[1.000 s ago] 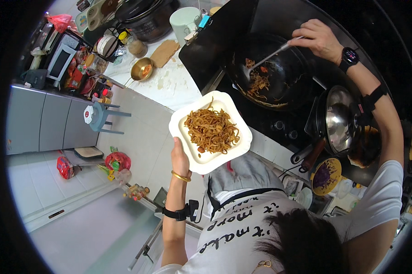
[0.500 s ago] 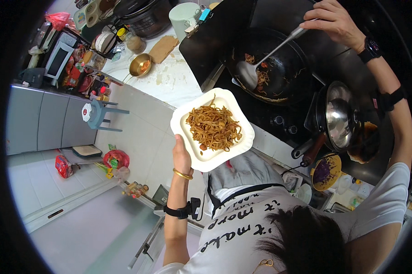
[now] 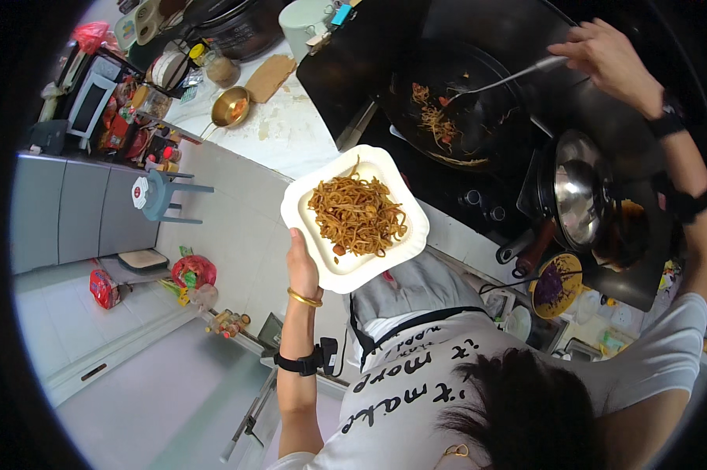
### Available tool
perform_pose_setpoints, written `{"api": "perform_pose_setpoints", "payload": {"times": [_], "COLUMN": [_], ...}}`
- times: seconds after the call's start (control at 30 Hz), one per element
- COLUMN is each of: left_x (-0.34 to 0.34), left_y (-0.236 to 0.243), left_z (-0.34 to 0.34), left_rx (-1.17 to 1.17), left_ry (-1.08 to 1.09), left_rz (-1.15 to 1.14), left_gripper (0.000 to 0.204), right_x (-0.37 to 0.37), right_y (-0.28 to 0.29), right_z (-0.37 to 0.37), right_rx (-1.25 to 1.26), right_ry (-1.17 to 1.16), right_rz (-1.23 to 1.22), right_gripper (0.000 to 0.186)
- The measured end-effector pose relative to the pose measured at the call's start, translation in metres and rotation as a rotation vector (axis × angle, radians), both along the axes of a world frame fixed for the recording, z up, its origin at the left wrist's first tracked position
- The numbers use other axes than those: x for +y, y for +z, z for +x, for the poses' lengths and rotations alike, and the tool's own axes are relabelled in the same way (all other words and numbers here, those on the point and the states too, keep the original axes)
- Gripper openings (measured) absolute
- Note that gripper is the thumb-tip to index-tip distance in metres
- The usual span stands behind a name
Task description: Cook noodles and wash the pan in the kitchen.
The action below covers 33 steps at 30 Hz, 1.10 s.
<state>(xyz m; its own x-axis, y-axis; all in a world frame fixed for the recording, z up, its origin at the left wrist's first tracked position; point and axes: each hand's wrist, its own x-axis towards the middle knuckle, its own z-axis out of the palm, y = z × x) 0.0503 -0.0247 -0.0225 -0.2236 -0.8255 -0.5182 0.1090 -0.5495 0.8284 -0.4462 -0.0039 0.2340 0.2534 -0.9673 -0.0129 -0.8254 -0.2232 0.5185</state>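
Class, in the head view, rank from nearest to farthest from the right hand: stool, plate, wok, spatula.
1. Spatula, in the right hand
2. Wok, at the stove
3. Plate, in the left hand
4. Stool, far left

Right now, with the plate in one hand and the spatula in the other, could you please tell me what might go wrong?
The plate is held near one corner by the left hand, so it could tip and spill the noodles. The right hand grips the spatula near its handle's end, so a jerk might flick leftover strands out of the wok.
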Motion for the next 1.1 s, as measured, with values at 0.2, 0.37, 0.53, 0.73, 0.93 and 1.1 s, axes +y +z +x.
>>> {"api": "perform_pose_setpoints", "payload": {"times": [0.2,0.37,0.53,0.73,0.93,1.1], "left_x": [-0.003,-0.009,-0.014,-0.012,-0.013,-0.015], "left_y": [0.005,0.011,0.006,0.014,0.010,0.013], "left_z": [-0.018,-0.022,-0.025,-0.022,-0.027,-0.025], "left_rx": [0.063,0.062,0.081,0.054,0.088,0.026], "left_ry": [-0.061,-0.091,-0.124,-0.103,-0.095,-0.096], "left_rz": [0.011,0.018,0.000,0.022,0.001,0.015], "left_gripper": [0.063,0.064,0.059,0.063,0.065,0.064], "right_x": [0.060,0.039,0.029,0.029,0.018,0.051], "right_y": [0.049,0.005,-0.013,0.021,-0.030,0.015], "right_z": [0.041,0.053,0.044,0.067,0.044,-0.009], "right_rx": [0.008,-0.016,0.002,-0.055,-0.079,-0.342], "right_ry": [-0.159,-0.067,0.013,-0.035,-0.191,-0.872], "right_rz": [0.142,0.197,0.077,0.120,0.090,0.250], "right_gripper": [0.021,0.015,0.013,0.012,0.012,0.022]}}
